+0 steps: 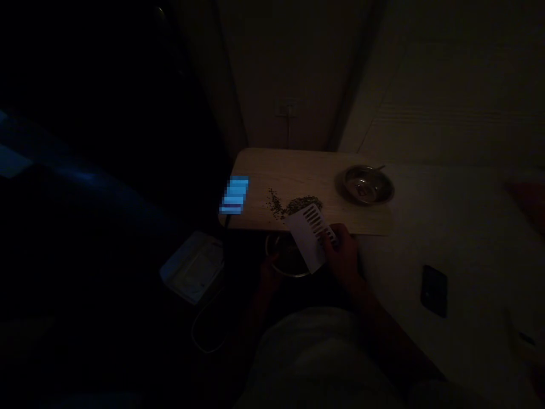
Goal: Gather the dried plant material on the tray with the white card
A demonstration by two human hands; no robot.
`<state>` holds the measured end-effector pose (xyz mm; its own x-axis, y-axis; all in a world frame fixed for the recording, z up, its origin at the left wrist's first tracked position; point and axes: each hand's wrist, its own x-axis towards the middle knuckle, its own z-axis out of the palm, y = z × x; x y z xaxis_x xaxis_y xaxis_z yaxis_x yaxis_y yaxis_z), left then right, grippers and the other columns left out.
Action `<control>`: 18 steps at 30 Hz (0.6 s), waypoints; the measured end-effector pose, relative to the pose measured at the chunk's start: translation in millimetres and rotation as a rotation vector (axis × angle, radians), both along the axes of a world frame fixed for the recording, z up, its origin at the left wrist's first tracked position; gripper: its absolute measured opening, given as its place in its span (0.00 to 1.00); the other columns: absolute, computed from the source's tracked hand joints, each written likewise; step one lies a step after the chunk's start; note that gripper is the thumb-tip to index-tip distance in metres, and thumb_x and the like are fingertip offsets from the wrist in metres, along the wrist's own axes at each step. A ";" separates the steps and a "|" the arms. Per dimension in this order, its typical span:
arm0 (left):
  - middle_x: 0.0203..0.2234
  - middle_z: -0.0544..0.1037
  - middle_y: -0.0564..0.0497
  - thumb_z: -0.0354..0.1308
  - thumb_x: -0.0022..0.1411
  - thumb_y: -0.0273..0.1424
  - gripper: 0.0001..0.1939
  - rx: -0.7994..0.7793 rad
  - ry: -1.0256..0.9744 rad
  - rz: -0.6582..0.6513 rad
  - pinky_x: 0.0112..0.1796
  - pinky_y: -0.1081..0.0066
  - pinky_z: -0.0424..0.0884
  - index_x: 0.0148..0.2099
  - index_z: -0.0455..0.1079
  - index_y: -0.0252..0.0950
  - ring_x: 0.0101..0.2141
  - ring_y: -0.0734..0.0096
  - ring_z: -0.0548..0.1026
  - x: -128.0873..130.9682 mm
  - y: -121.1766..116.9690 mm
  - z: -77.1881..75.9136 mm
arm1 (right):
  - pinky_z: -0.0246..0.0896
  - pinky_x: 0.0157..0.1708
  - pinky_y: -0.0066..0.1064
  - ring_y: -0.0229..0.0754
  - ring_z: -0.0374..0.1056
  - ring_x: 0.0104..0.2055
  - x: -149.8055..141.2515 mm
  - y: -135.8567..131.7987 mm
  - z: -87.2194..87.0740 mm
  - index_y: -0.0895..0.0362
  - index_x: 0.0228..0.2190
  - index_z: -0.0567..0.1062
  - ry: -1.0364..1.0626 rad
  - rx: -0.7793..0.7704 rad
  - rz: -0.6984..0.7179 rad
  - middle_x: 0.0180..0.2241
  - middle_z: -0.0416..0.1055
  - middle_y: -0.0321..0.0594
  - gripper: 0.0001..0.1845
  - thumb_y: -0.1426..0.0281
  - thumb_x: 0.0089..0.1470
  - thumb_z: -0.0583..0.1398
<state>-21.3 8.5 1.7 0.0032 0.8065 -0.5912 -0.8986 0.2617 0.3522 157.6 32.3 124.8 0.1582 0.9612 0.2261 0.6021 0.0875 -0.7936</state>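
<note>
In dim light, my right hand [343, 255] grips a flat white slotted card [305, 236] by its slotted side. The card's far corner reaches over the edge of a wooden table [255, 165], touching or close to a spread of small dark seeds or grains [304, 203]. A few of them lie scattered to the left. Below the table's near edge, my left hand [271, 270] is closed on the rim of a metal bowl [281, 247]. The card partly covers this bowl, and its inside is too dark to make out.
A second metal bowl [368, 185] stands at the table's right end, something small inside it. A glowing, pixelated screen [235, 194] is at the left end. A dark phone [434, 291] lies on the pale surface at right. A white box [193, 267] sits lower left, near a cable.
</note>
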 end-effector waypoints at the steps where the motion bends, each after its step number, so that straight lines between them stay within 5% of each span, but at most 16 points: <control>1: 0.36 0.82 0.44 0.57 0.51 0.25 0.16 -0.003 0.008 0.006 0.55 0.56 0.65 0.44 0.76 0.31 0.47 0.53 0.76 0.1 -0.1 0.7 | 0.59 0.25 0.27 0.38 0.68 0.25 0.9 -0.1 0.2 0.55 0.35 0.70 -0.004 0.002 -0.006 0.27 0.74 0.37 0.12 0.60 0.55 0.56; 18: 0.32 0.83 0.46 0.56 0.50 0.24 0.14 -0.071 0.060 0.031 0.55 0.55 0.65 0.41 0.76 0.32 0.47 0.53 0.77 2.7 0.0 3.8 | 0.59 0.26 0.28 0.38 0.68 0.26 2.6 0.3 -1.8 0.55 0.35 0.69 -0.053 0.037 0.013 0.28 0.74 0.38 0.11 0.61 0.55 0.55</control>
